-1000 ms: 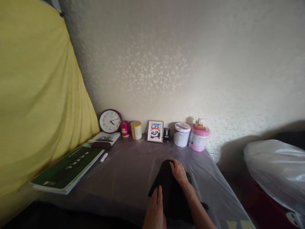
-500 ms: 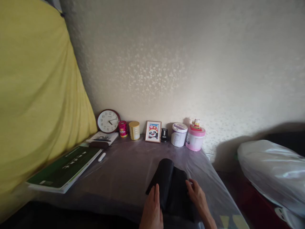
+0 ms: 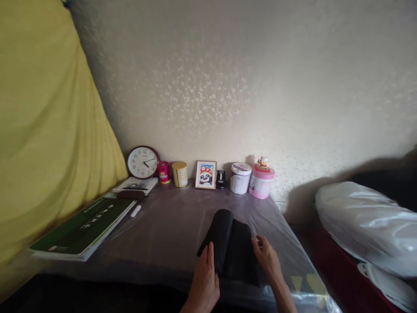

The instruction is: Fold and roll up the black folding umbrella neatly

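Note:
A black, soft-looking folded sheet (image 3: 241,250) lies on the near right part of the table. Its left side bulges up in a rounded fold, while the right side lies flatter; whether it is cloth or leather I cannot tell. My left hand (image 3: 204,278) holds the fold at its near left edge, fingers straight and together along it, thumb by the lower edge. At the right edge, my right hand (image 3: 265,256) pinches the sheet between thumb and bent fingers. The fingertips under the sheet are hidden.
Along the wall stand a clock (image 3: 143,162), a pink can (image 3: 163,173), a yellow-lidded can (image 3: 180,174), a framed panda picture (image 3: 206,174) and two tubs (image 3: 240,179). A green book (image 3: 86,225) lies left. A plastic-covered bundle (image 3: 365,221) sits beyond the table's right edge.
The view has shifted slightly, so the things at the back appear a little further left and higher. Both hands stay on the black folded sheet, which keeps nearly the same shape.

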A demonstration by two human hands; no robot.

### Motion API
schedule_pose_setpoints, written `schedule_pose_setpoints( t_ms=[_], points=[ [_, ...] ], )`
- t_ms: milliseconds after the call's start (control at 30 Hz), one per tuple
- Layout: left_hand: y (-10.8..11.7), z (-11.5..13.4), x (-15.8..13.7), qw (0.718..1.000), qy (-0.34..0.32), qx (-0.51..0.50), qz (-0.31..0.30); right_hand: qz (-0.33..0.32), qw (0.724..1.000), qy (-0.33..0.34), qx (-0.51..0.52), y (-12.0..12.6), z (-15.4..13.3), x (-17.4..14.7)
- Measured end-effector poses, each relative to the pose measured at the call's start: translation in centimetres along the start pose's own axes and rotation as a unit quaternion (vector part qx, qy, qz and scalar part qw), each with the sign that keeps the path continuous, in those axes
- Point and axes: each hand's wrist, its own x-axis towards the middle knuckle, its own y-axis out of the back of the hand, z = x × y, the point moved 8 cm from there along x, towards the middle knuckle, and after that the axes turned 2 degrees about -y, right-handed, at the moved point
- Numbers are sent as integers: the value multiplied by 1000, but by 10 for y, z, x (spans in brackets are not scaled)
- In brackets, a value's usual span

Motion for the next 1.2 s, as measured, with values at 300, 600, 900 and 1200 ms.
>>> schedule_pose_setpoints(
  t_ms=[300, 600, 900, 1200],
  points=[
    [0, 0, 0, 1000, 3, 8, -5, -86, 995, -23, 37, -17, 9, 4],
    [2, -1, 0, 1000, 10, 12, -15, -23, 998, -13, -55, -12, -1, 11],
    [5, -7, 4, 999, 18, -49, -12, -25, 995, -1, -97, -8, -8, 23],
    [3, -8, 4, 999, 13, -34, -12, -27, 999, -13, -41, -18, -15, 30]
  ],
)
